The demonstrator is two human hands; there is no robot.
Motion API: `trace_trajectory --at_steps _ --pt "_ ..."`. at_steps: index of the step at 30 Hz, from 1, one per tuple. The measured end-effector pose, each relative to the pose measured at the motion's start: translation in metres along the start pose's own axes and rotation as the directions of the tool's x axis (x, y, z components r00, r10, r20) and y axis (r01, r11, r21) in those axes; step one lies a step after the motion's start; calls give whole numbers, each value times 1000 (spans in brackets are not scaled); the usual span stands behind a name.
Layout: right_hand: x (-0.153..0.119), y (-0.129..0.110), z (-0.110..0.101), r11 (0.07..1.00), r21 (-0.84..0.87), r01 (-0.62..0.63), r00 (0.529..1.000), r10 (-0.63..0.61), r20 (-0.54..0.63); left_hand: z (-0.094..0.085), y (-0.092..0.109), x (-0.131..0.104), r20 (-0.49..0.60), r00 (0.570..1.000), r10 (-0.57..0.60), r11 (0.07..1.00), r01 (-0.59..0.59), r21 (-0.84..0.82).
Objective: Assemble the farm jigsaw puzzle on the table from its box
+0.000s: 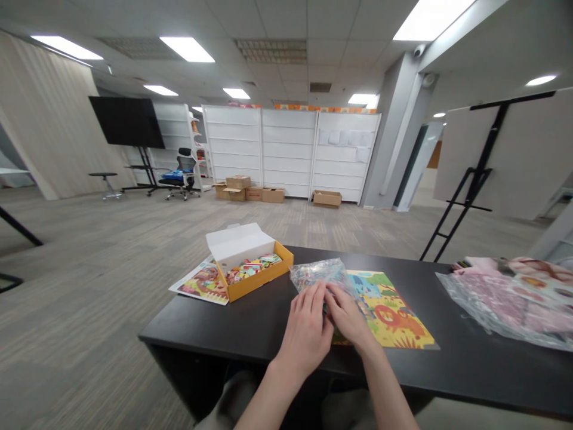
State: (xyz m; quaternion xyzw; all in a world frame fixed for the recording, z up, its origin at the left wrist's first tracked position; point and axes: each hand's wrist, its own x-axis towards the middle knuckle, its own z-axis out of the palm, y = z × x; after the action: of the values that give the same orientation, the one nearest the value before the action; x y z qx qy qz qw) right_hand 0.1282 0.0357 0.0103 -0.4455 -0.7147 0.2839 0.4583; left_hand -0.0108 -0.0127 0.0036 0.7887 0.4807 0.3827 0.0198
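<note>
A clear plastic bag [320, 272] with small colourful pieces inside lies on the dark table, over the left part of a bright animal picture sheet [398, 316]. My left hand [308, 322] rests at the near end of the bag, fingers bent together onto it. Right beside it, my right hand [347, 313] is closed on the same end, its fingertips meeting those of the left. What exactly the fingertips pinch is hidden beneath them. To the left stands an open yellow box [259, 283] filled with puzzle pieces [250, 267], its white lid tilted back.
Another picture sheet [201, 283] lies partly under the box's left side. A plastic bag with pink items [505, 298] sits at the table's right. Beyond the table [215, 325] are cardboard boxes [237, 188], an office chair [181, 173] and a screen on a stand [128, 122].
</note>
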Motion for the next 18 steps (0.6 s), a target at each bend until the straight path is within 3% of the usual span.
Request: trace_trajectory --at_steps 3,7,10,15,18 --pt "-3 5 -8 1000 -18 9 1000 -9 -22 -2 -2 -1 46 999 -14 999 11 52" --pt "-18 15 -27 993 103 -63 995 70 -71 -5 -5 -3 165 985 -42 993 23 119" --pt "-29 21 -43 988 129 -88 980 109 -167 -6 -7 -2 217 974 -62 991 34 131" --pt "-43 33 -73 982 -24 -189 883 159 -442 -11 -9 2 285 958 -40 999 36 19" --pt "-51 37 -86 949 -163 -269 860 160 -484 -13 -15 4 316 948 -32 999 42 -26"
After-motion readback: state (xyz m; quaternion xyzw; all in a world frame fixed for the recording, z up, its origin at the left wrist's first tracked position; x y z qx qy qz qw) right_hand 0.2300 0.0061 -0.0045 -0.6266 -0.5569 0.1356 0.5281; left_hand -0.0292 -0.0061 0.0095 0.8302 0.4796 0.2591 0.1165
